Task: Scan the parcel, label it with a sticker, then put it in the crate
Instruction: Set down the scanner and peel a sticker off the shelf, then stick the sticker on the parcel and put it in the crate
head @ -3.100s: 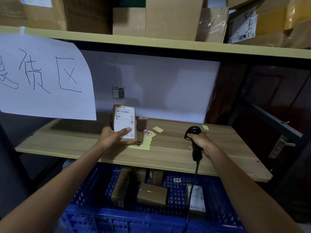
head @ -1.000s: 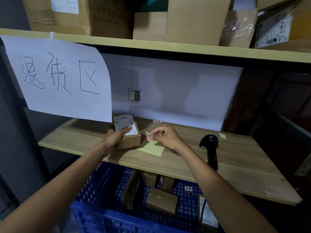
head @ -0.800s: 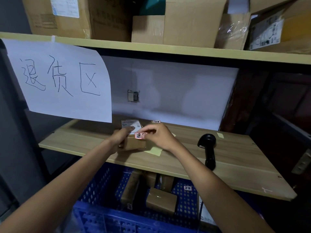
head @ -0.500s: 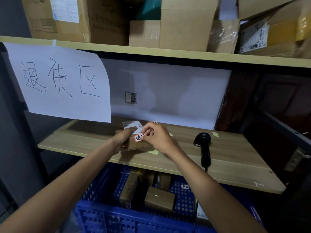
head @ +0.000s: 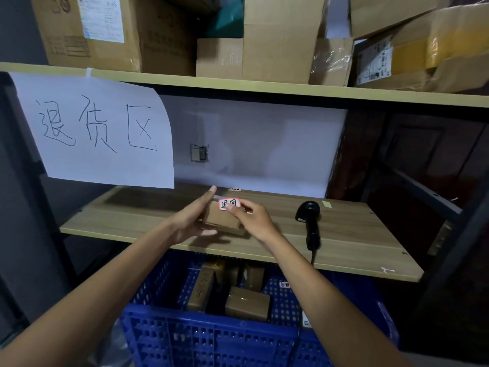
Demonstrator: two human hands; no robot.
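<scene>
A small brown cardboard parcel sits low over the wooden shelf. My left hand grips its left side, thumb underneath and fingers along the top. My right hand presses a white sticker with a red border against the parcel's upper front edge with its fingertips. The black barcode scanner lies on the shelf to the right, apart from both hands. A blue plastic crate stands below the shelf and holds several brown parcels.
A white paper sign with handwritten characters hangs from the upper shelf at left. Large cardboard boxes fill the upper shelf. Small stickers and a yellow slip lie at the shelf's back. The scanner's cable drops toward the crate.
My right hand put down the scanner, picked a sticker off the yellow sheet and brought it onto the parcel. My left hand tipped the parcel so its brown side faces me.
</scene>
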